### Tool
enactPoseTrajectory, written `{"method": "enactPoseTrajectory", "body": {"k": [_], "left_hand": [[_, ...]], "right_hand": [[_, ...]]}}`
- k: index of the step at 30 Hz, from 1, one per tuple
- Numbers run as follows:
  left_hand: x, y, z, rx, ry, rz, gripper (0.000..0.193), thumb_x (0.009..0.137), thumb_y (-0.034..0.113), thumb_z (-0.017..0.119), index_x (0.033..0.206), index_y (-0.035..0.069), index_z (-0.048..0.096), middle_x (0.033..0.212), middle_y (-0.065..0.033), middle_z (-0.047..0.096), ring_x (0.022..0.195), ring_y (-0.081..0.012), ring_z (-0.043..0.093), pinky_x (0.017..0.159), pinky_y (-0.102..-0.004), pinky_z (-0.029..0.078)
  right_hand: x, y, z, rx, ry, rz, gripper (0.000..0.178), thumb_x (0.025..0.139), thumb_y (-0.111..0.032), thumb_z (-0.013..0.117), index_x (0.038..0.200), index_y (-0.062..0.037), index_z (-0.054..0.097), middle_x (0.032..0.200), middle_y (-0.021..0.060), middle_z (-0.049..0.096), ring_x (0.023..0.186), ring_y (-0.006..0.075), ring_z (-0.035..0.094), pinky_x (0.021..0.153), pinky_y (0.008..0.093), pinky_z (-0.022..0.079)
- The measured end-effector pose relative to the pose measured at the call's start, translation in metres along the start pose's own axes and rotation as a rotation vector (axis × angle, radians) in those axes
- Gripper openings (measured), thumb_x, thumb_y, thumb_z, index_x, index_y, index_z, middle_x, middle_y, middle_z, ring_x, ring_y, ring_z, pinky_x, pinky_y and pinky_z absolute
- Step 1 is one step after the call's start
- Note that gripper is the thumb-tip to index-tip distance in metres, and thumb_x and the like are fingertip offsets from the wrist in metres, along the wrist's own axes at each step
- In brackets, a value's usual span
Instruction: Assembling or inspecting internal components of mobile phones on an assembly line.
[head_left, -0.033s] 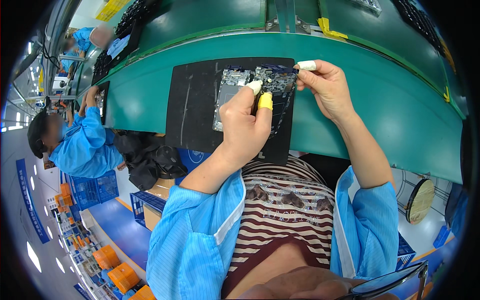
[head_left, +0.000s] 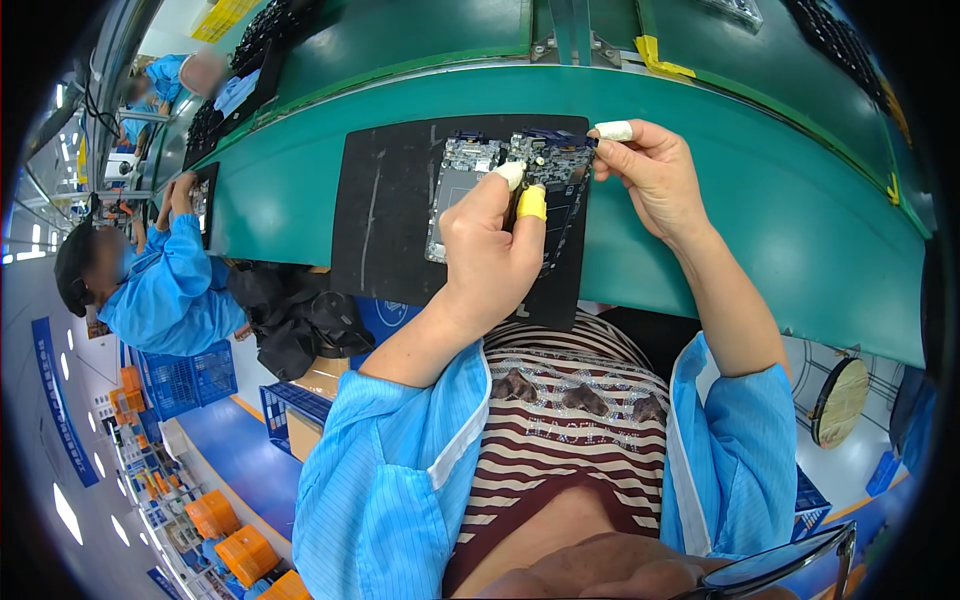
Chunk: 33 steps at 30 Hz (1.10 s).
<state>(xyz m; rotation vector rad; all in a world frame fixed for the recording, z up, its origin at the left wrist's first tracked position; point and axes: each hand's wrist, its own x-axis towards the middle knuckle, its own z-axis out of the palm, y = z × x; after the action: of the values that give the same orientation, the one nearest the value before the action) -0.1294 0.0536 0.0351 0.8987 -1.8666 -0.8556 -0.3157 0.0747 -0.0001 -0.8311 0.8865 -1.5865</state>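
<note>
A dark circuit board (head_left: 470,153) densely set with small parts lies on a black mat (head_left: 385,210). It looks like two sections side by side, and I cannot tell whether they are joined. My left hand (head_left: 492,235) curls over the middle, hiding much of it. A white finger cot covers one fingertip and a yellow one the thumb. Those tips close in at a dark gap in the board; what they grip is hidden. At the upper right corner, my right hand (head_left: 655,180) pinches, with a white cot on its index finger. Something small and dark shows at its fingertips.
The mat rests on a green bench (head_left: 280,205) with a raised ledge (head_left: 420,45) behind. To the left a co-worker in a blue smock (head_left: 170,290) handles a dark panel (head_left: 207,205). A black bag (head_left: 310,320) and a blue crate (head_left: 290,415) are below the bench.
</note>
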Motion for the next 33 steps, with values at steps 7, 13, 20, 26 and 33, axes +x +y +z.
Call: {"method": "enactPoseTrajectory", "body": {"k": [7,13,20,26,33], "left_hand": [[0.0,0.006,0.0,0.042,-0.025,0.063,0.009,0.074,-0.004,0.059,0.07,-0.003,0.05,0.053,-0.0095,0.046,0.042,-0.0136,0.041,0.04,-0.0291,0.031],[-0.002,-0.003,-0.003,-0.078,-0.067,-0.016,0.008,0.075,-0.004,0.058,0.073,-0.003,0.05,0.053,-0.0033,0.043,0.045,-0.0055,0.037,0.039,-0.0251,0.027],[0.0,-0.004,-0.005,-0.206,-0.065,-0.089,0.007,0.078,-0.006,0.054,0.074,-0.002,0.052,0.057,0.003,0.046,0.05,0.0011,0.036,0.041,-0.0199,0.026],[0.003,-0.001,-0.004,-0.244,-0.044,-0.124,0.004,0.079,-0.006,0.053,0.077,-0.003,0.053,0.061,0.004,0.047,0.052,0.0013,0.036,0.043,-0.0183,0.027],[0.003,-0.002,-0.005,-0.246,-0.04,-0.138,0.004,0.078,-0.006,0.054,0.077,-0.003,0.054,0.058,0.0041,0.046,0.051,0.0011,0.036,0.042,-0.0187,0.027]], "right_hand": [[0.0,-0.001,-0.003,-0.036,-0.032,-0.039,0.012,0.083,-0.006,0.063,0.093,0.0008,0.063,0.076,0.0041,0.061,0.064,0.0093,0.055,0.06,0.0214,0.047],[0.0,0.001,-0.002,0.035,-0.054,-0.016,0.009,0.083,-0.005,0.063,0.09,-0.0005,0.063,0.073,0.0031,0.059,0.062,0.0085,0.054,0.057,0.0213,0.046],[0.001,0.003,-0.003,0.066,-0.044,0.018,0.012,0.081,-0.004,0.065,0.091,0.002,0.064,0.076,0.0054,0.062,0.061,0.0093,0.055,0.057,0.0216,0.048],[0.001,0.0,-0.003,0.068,-0.032,0.047,0.014,0.082,-0.005,0.065,0.093,0.0027,0.064,0.076,0.0053,0.062,0.065,0.01,0.056,0.062,0.0224,0.049],[0.001,-0.001,-0.006,0.079,-0.079,0.04,0.016,0.084,-0.008,0.062,0.097,0.0019,0.064,0.079,0.0056,0.063,0.068,0.0106,0.058,0.066,0.0228,0.05]]}}
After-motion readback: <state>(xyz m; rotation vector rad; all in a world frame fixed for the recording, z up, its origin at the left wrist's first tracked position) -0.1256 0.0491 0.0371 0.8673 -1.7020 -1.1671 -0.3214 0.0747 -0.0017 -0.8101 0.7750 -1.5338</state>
